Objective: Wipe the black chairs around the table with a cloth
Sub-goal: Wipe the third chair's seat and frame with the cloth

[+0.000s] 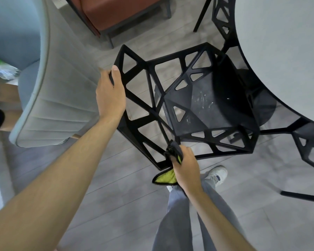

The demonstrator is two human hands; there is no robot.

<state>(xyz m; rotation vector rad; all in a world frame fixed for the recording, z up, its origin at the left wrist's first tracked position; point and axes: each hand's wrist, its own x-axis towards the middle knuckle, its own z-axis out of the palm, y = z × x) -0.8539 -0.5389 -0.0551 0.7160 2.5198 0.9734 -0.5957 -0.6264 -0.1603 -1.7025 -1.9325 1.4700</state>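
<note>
A black chair (207,109) with a frame of triangular openings stands below me, its seat partly under the round grey table (283,51). Pale scuff marks show on the seat. My left hand (110,95) grips the top edge of the chair's backrest. My right hand (186,167) holds a yellow-green cloth with a dark side (166,178), bunched against a bar of the frame near the backrest's lower corner. One corner of the cloth hangs loose below my hand.
A grey-blue upholstered chair (49,98) stands close on the left of the black chair. A reddish-brown seat (116,13) is at the top. More black chairs stand at the table, one at the right (308,145) and one at the top (223,19). My legs and white shoe (217,175) are on the grey floor.
</note>
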